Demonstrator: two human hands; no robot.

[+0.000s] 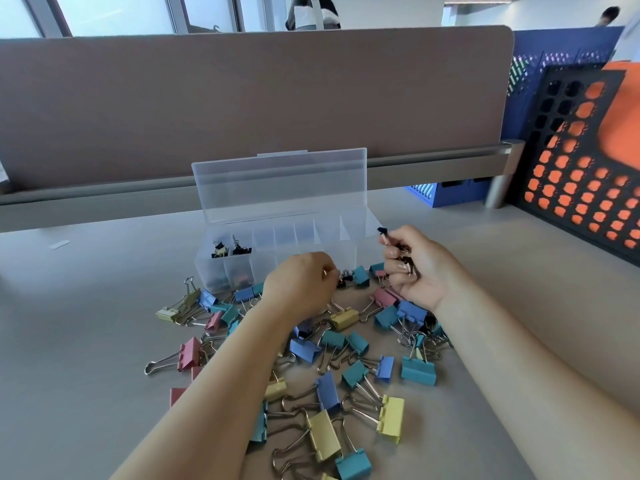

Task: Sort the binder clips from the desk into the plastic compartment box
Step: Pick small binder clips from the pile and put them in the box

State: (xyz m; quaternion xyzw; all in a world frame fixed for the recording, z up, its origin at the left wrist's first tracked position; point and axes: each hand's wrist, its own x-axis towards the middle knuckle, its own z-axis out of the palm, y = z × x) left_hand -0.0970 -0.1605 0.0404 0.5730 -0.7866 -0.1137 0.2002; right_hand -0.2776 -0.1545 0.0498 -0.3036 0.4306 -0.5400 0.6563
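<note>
Right grip (415, 268) holds black clips (406, 260) (left grip (301, 284) too).

Left hand (301, 282), right hand (415, 268), fingers (393, 252) curled.

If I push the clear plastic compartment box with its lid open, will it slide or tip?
Probably it slides easily: the clear plastic compartment box looks thin-walled and nearly empty, with small black binder clips only in its left compartments. Its upright open lid may rock it backward if pushed high.

Pastel binder clips (327, 391) heaped before clear compartment box (280, 188) (lid up); small black clips (239, 249), prob., in left compartments.
</note>
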